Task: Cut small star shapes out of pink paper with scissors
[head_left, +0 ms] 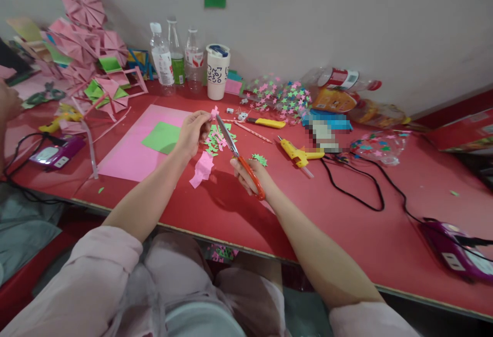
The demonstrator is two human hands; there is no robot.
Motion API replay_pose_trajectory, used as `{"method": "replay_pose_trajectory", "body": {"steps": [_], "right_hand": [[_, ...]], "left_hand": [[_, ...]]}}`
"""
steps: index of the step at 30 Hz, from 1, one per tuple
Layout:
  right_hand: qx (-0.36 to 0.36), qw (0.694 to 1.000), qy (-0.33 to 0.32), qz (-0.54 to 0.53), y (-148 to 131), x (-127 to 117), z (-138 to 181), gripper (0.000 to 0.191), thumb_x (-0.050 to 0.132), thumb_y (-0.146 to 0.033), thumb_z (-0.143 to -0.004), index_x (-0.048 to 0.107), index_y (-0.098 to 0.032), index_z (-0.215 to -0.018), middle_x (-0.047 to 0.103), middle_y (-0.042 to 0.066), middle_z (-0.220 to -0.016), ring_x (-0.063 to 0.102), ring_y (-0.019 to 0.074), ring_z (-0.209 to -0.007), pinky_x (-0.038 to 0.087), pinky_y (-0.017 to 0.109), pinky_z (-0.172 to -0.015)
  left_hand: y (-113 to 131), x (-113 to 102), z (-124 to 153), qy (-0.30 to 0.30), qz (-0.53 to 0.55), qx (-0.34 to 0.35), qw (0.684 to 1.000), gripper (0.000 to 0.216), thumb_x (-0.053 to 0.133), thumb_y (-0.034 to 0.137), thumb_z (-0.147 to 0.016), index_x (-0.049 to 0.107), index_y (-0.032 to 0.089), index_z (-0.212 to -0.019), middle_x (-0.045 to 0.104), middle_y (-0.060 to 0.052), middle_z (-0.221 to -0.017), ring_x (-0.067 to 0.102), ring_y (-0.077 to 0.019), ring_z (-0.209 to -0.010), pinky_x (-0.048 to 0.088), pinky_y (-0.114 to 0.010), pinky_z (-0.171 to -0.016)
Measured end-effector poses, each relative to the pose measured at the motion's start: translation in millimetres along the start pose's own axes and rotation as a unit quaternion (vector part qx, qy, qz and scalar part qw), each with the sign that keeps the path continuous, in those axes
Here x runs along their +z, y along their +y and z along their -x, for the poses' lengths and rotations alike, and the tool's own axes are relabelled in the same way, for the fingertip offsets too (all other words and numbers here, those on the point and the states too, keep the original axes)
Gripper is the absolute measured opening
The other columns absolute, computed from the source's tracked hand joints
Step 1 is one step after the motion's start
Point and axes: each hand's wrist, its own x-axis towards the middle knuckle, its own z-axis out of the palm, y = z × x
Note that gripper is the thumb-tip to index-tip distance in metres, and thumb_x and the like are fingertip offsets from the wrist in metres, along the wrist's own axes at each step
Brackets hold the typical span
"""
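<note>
Between the fingertips of my left hand [194,132] is a small piece of pink paper [214,113]. My right hand [252,176] is wrapped round the orange handles of a pair of scissors [246,166], whose blades point up and left to the pink paper. Below the blades lies a heap of green and pink paper scraps [216,142]. A creased pink paper strip [202,169] rests on the table nearer to me. Right of the scissors is a small pile of green paper stars [260,160]. Under my left wrist a green paper square [162,137] lies on a large pink sheet [127,157].
A yellow glue gun [300,153] and a yellow cutter knife [269,123] lie to the right. Bottles [162,59] and a white cup [217,75] stand at the wall. Purple power strips [57,152] with cables sit at both sides. Another person's hand [10,100] is at far left.
</note>
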Motion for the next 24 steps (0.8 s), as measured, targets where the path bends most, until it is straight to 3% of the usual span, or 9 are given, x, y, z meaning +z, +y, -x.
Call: {"method": "replay_pose_trajectory", "body": {"steps": [4,13,24], "right_hand": [[-0.023,1.000,0.008,0.001,3.9,2.4,-1.2,0.046,0.048,-0.061,-0.083,0.039,-0.021,-0.061,0.033,-0.009,-0.032,0.031,0.0068,-0.024,0.027,0.021,-0.030],[-0.010,1.000,0.001,0.008,1.9,-1.4,0.4,0.047,0.051,-0.063,-0.079,0.043,-0.020,-0.061,0.034,-0.008,-0.033,0.033,0.0067,-0.026,0.030,0.021,-0.031],[-0.014,0.999,-0.031,0.016,-3.0,-5.0,3.1,0.044,0.048,-0.058,-0.083,0.047,-0.019,-0.064,0.035,-0.009,-0.034,0.034,0.0066,-0.027,0.031,0.020,-0.033]], "left_hand": [[-2.0,2.2,1.7,-0.041,0.017,-0.015,0.999,0.016,0.056,0.029,-0.075,0.054,0.017,-0.065,0.050,0.005,-0.049,0.038,-0.0015,-0.036,0.023,-0.018,-0.033],[-0.5,1.4,0.9,-0.003,-0.029,0.012,1.000,0.015,0.052,0.028,-0.079,0.046,0.020,-0.068,0.046,0.008,-0.050,0.038,-0.0014,-0.036,0.024,-0.016,-0.035],[5.2,0.7,2.3,-0.011,-0.062,0.025,0.998,0.014,0.051,0.023,-0.077,0.047,0.020,-0.064,0.044,0.008,-0.045,0.035,-0.0015,-0.033,0.022,-0.017,-0.034]]}}
